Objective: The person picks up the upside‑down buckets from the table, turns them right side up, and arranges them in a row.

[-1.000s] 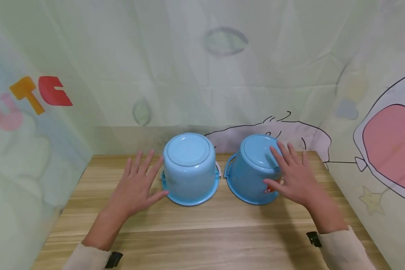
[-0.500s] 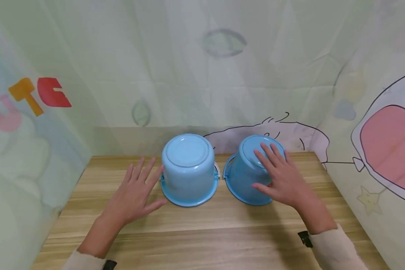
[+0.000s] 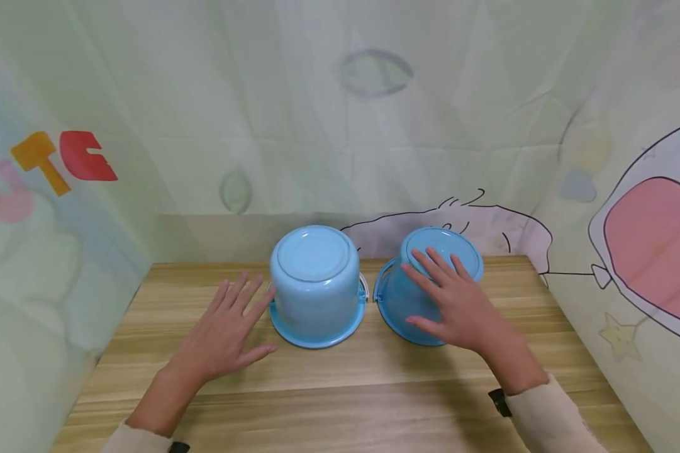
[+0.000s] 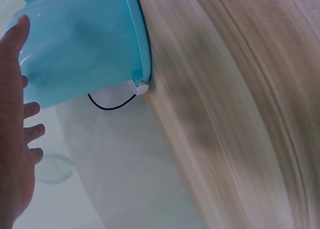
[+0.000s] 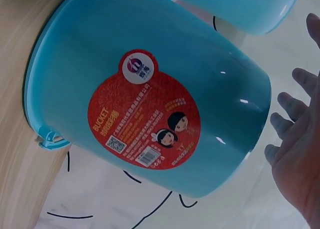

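Two light-blue plastic buckets stand upside down side by side at the back of the wooden table. Beside the left bucket (image 3: 316, 283) is my left hand (image 3: 221, 333), fingers spread and straight, fingertips right at its side. My right hand (image 3: 455, 302) hovers in front of the right bucket (image 3: 413, 292), fingers spread, overlapping its base and side in the head view. Up close in the right wrist view, the right bucket (image 5: 220, 89) shows a round red label (image 5: 145, 114) reading BUCKET, with the fingers apart from its base. Neither hand holds anything.
The wooden table (image 3: 340, 402) ends at a pale printed curtain (image 3: 294, 126) behind the buckets, with more curtain along both sides. A bucket handle (image 3: 380, 277) lies down by the right bucket's rim, close to the left bucket.
My right hand has moved left, from the right bucket's right side to across its front. My left hand has shifted slightly down. Both buckets stay where they were.
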The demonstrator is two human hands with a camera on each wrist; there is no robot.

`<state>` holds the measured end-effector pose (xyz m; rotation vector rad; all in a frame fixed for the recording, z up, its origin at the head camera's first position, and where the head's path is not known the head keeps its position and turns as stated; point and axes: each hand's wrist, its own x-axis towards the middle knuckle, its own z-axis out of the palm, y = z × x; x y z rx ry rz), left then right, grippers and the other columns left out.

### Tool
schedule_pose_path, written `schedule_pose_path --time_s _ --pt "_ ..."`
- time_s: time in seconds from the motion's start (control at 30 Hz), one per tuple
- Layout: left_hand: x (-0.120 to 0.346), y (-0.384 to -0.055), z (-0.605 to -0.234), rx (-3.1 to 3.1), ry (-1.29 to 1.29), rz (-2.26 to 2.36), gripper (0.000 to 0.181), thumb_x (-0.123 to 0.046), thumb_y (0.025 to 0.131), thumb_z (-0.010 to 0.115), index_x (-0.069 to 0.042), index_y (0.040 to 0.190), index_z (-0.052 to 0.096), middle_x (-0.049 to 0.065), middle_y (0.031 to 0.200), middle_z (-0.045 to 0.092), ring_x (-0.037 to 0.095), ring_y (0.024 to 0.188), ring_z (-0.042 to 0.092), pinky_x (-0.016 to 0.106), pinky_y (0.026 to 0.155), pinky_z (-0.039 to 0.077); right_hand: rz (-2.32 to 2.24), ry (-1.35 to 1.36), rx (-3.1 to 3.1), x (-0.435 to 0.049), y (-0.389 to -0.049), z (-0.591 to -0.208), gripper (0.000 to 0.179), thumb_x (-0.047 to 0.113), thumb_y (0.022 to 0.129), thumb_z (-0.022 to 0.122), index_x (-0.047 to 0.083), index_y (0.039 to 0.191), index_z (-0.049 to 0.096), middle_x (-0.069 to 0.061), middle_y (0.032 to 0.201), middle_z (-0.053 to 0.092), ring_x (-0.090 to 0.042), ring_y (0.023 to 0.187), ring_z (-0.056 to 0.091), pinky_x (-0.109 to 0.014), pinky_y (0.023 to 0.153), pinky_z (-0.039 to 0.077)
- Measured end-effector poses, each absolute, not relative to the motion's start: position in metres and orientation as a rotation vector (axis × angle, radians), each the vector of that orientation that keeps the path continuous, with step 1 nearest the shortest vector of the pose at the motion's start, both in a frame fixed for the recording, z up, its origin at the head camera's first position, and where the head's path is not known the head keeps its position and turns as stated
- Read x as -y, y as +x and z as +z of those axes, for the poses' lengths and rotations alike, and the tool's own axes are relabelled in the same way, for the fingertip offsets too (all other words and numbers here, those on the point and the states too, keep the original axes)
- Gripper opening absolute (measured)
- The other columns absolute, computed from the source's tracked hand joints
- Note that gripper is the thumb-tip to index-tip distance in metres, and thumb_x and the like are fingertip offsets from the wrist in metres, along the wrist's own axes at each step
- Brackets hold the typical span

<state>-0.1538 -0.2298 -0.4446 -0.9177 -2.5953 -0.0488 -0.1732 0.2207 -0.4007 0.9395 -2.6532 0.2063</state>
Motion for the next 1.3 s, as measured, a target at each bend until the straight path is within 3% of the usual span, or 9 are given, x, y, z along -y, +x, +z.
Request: schedule_pose_path --time_s 0.27,0.5,0.63,0.9,1.3 --pt "0.234 -0.155 -0.452 2.556 -0.983 -0.066 0.090 -0.077 0.094 0.046 -0.006 0.150 0.051 0.023 0.152 0.051 0.047 0.143 0.043 0.068 0.114 0.036 0.176 1.086 2.544 -0.208 -0.175 -0.405 0.079 0.063 0.093 0.065 0.021 0.157 0.045 -0.009 0.167 0.036 -0.035 0.156 0.029 -0.068 0.119 0.030" --pt "0.235 -0.159 -0.458 2.507 -1.034 -0.095 0.086 -0.069 0.085 0.068 -0.005 0.142 0.059 0.024 0.148 0.054 0.048 0.140 0.047 0.068 0.112 0.039 0.202 1.221 2.420 -0.196 -0.177 -0.413 0.071 0.060 0.096 0.062 0.019 0.153 0.050 -0.010 0.164 0.040 -0.036 0.154 0.032 -0.066 0.117 0.035" --pt "0.234 -0.161 -0.464 2.487 -1.065 -0.107 0.083 -0.068 0.086 0.069 -0.004 0.138 0.061 0.024 0.144 0.057 0.048 0.137 0.050 0.068 0.111 0.040 0.215 1.290 2.367 -0.188 -0.177 -0.421 0.068 0.061 0.097 0.061 0.020 0.151 0.053 -0.009 0.161 0.045 -0.035 0.152 0.036 -0.064 0.117 0.036" --pt "0.231 -0.167 -0.475 2.460 -1.120 -0.133 0.078 -0.066 0.087 0.069 -0.003 0.133 0.063 0.024 0.139 0.059 0.049 0.133 0.053 0.068 0.109 0.043 0.158 1.355 2.342 -0.175 -0.182 -0.442 0.077 0.048 0.082 0.084 0.019 0.148 0.057 -0.008 0.156 0.051 -0.034 0.147 0.043 -0.061 0.118 0.037" --pt "0.227 -0.172 -0.486 2.451 -1.175 -0.118 0.068 -0.055 0.078 0.084 -0.009 0.125 0.069 0.020 0.132 0.065 0.046 0.128 0.058 0.068 0.106 0.046 0.102 1.424 2.466 -0.163 -0.184 -0.464 0.063 0.049 0.090 0.076 0.020 0.144 0.060 -0.006 0.146 0.060 -0.030 0.141 0.052 -0.055 0.119 0.039"
